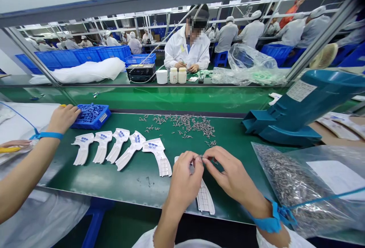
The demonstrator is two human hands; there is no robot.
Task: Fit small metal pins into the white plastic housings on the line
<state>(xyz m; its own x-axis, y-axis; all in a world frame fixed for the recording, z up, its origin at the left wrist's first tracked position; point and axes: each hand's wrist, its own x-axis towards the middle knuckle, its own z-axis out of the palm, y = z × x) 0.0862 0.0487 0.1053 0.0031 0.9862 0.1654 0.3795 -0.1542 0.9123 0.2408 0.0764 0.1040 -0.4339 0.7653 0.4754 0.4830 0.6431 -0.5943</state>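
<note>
And there it was, the whole stretch of the smooth, dark green workbench [119, 181], a soft sheen on its flat top! On the right loomed the teal moulded-plastic machine housing [308, 103], all broad curves, a white label on its thick tube. Just in front, the bulging clear plastic bag [302, 191] lay glossy and creased, crammed with gritty grey bits.

Centre stage, the two bare hands! The left hand [185, 175] had thumb and forefinger pinched tight; the right hand [230, 168], a blue band [268, 219] round its wrist, met it tip to tip in a matching pinch. Over on the left, a co-worker's hand [64, 116] rested at the rim of the shallow blue plastic tray [102, 117], heaped with spiky blue pieces.

Then the row of five curved white plastic handle shells [155, 151], blue pieces clustered in their wide heads, and a sixth white ribbed shell [205, 198], partly hidden under the hands. Beyond them, a rough scatter of small grey metal parts [196, 124].

And smallest of all, the tiny grey metal piece [201, 156]: dull, slim, held between both sets of fingertips above that sixth shell, its exact shape too small to tell!
</note>
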